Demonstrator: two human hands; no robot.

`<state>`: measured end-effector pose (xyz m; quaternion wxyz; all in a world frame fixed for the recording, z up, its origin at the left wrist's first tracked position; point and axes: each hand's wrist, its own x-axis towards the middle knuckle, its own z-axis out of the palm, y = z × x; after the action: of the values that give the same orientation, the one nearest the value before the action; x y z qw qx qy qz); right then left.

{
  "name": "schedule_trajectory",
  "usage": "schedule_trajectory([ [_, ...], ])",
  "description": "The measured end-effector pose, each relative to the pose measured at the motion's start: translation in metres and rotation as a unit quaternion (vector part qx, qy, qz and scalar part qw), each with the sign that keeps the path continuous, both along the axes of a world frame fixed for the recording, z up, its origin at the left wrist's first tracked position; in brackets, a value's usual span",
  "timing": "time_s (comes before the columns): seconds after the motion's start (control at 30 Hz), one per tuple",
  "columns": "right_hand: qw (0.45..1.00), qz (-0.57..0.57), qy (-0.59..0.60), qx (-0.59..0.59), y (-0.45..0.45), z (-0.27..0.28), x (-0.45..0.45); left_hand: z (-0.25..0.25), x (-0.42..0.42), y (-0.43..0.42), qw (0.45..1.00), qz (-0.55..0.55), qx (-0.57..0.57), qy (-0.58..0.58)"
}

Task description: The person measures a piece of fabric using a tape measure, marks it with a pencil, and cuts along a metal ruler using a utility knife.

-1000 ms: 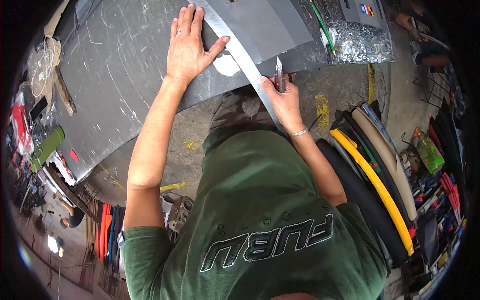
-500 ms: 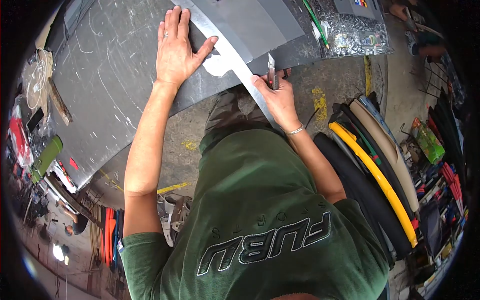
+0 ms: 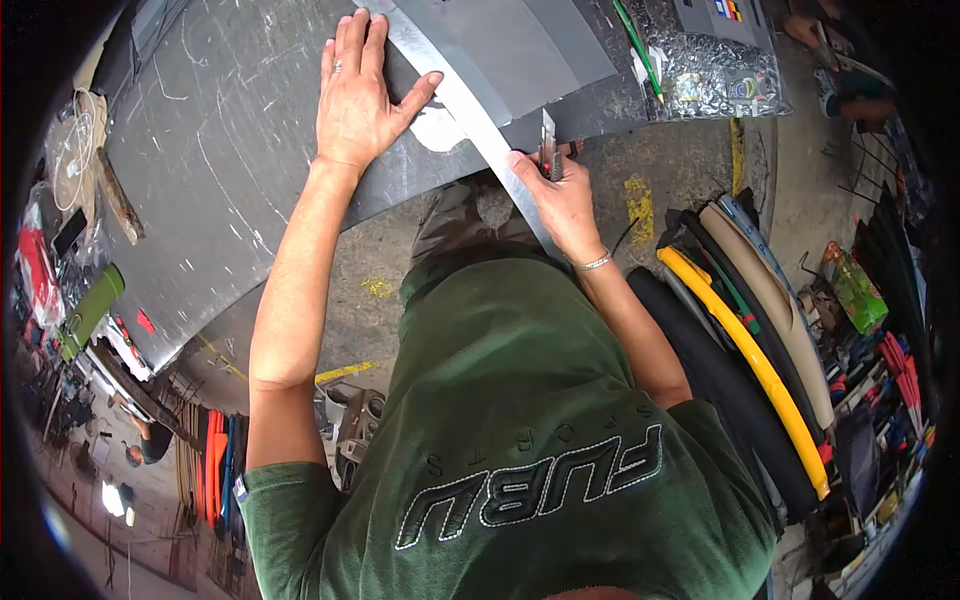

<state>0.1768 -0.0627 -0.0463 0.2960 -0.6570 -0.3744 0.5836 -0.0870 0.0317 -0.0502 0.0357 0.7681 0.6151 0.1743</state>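
My left hand (image 3: 358, 115) lies flat on the dark, scratched tabletop (image 3: 225, 170), fingers stretched and thumb reaching onto a long metal ruler (image 3: 468, 115). The ruler runs diagonally beside a grey sheet (image 3: 525, 60) and past the table's near edge toward my waist. In my right hand (image 3: 568, 205) is a utility knife (image 3: 549, 145), blade pointing up and away from me. The thumb of that hand rests on the ruler near the table edge; the other fingers are partly hidden. A white torn patch (image 3: 437, 131) shows beside the ruler, near my left thumb.
A green pencil (image 3: 640, 50) and clear plastic wrap (image 3: 725, 85) lie at the table's right. Rolled material, including a yellow roll (image 3: 750, 360), stands low on the right. A wooden stick (image 3: 120, 195) and green roll (image 3: 92, 310) are at left. Another person (image 3: 150, 440) is at lower left.
Almost nothing differs. The view has shifted very slightly; both hands, the ruler and the knife keep their places relative to one another.
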Motion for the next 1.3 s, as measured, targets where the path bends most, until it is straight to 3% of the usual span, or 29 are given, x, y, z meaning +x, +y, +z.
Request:
schedule_trajectory([
  [1.3, 0.999, 0.029, -0.037, 0.018, -0.002, -0.004, 0.002, 0.000, -0.001, -0.002, 1.000, 0.008, -0.020, -0.010],
])
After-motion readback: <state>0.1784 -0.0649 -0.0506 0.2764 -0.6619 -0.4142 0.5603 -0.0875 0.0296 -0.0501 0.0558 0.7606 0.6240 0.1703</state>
